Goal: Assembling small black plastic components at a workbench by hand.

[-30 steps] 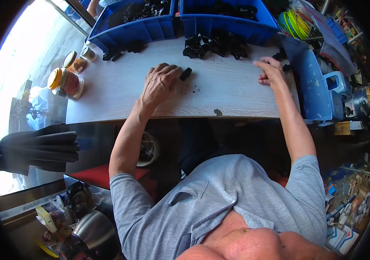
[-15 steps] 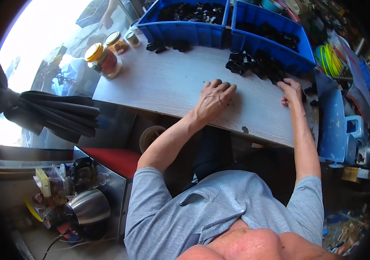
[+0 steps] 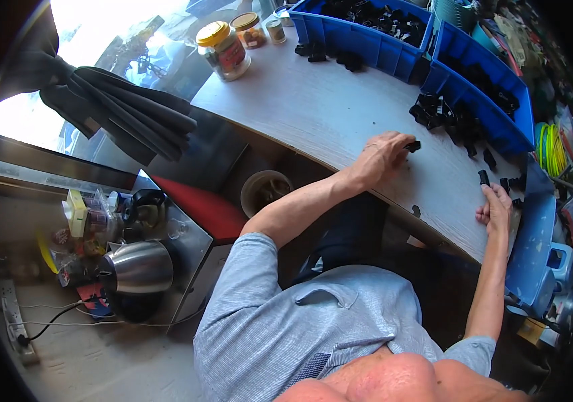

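Black plastic, a small part [image 3: 412, 145] is pinched at the fingertips of the left hand [image 3: 383, 155], resting on the desk [image 3: 326, 114]. A second small black part [image 3: 483, 177] stands just beyond the loosely curled right hand [image 3: 496, 209], nearer that hand than the left.

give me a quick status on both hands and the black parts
Left hand flat on table, small black part at its fingertips. Right hand by loose black pieces. Nothing between them.

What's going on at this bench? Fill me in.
A person sits at a pale wooden table, sorting small black plastic parts. The left hand rests on the tabletop with one black part at its fingertips. The right hand touches loose black pieces near the table's right end. More parts lie heaped beside two blue bins.
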Available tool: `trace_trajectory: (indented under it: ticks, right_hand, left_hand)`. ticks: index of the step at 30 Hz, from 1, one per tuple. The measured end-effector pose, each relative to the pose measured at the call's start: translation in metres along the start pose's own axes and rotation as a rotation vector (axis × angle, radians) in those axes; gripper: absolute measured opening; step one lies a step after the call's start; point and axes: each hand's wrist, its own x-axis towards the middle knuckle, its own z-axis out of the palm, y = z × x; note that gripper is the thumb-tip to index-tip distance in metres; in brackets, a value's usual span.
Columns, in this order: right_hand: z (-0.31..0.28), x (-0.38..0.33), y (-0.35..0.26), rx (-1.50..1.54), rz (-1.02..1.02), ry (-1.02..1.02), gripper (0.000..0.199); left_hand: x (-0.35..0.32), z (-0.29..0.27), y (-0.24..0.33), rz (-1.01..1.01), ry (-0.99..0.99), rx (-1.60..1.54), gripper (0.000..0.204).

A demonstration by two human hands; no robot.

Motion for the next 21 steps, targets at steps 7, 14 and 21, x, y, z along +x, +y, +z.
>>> trace_trajectory:
  ticks: [7, 14, 21]
  right_hand:
    - [0.037, -0.034, -0.012, -0.102, -0.074, -0.285, 0.044]
    - [0.043, -0.034, -0.01, -0.106, -0.09, -0.346, 0.031]
    - [0.044, -0.038, -0.013, -0.124, -0.096, -0.323, 0.032]
  left_hand:
    - [0.027, 0.042, 0.046, 0.125, -0.059, -0.109, 0.029]
    - [0.033, 0.068, 0.052, 0.291, -0.265, -0.05, 0.036]
    - [0.042, 0.069, 0.044, 0.335, -0.389, -0.049, 0.034]
